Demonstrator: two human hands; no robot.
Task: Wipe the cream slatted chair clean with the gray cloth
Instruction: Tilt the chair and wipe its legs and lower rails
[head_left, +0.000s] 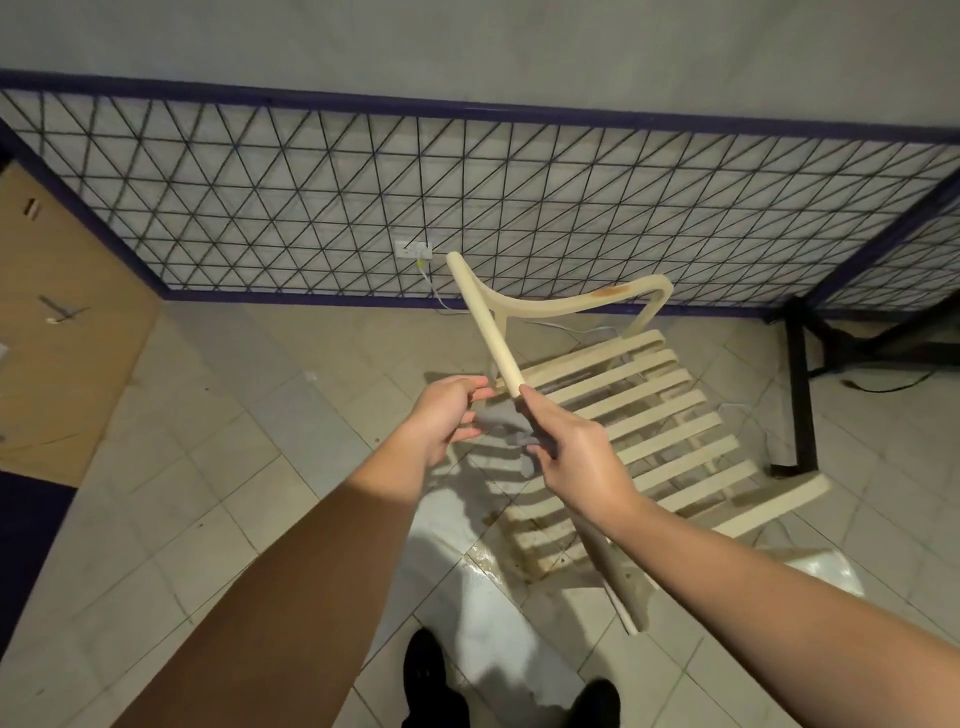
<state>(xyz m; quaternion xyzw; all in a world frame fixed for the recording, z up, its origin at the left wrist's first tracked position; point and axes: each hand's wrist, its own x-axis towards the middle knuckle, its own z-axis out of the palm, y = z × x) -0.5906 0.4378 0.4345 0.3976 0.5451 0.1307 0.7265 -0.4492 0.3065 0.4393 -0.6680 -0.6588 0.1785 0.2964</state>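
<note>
The cream slatted chair (649, 415) lies tipped over on the tiled floor, with one round leg (480, 322) pointing up and away. My right hand (576, 457) grips this leg partway along, with the gray cloth (506, 428) bunched under its fingers against the leg. My left hand (447, 415) is just left of the leg. Its fingers are loosely curled and their tips reach the cloth's left end. The seat slats carry brown stains near the lower edge, and the curved back rail (576, 304) has a rust-coloured mark.
A purple-framed wire mesh panel (467, 208) leans along the wall behind the chair. A black metal stand (800, 395) is at the right, cardboard (62, 322) at the left. A wall socket (413, 250) with a white cable sits beyond the leg. My dark shoes (431, 680) are at the bottom. The floor looks wet near the chair.
</note>
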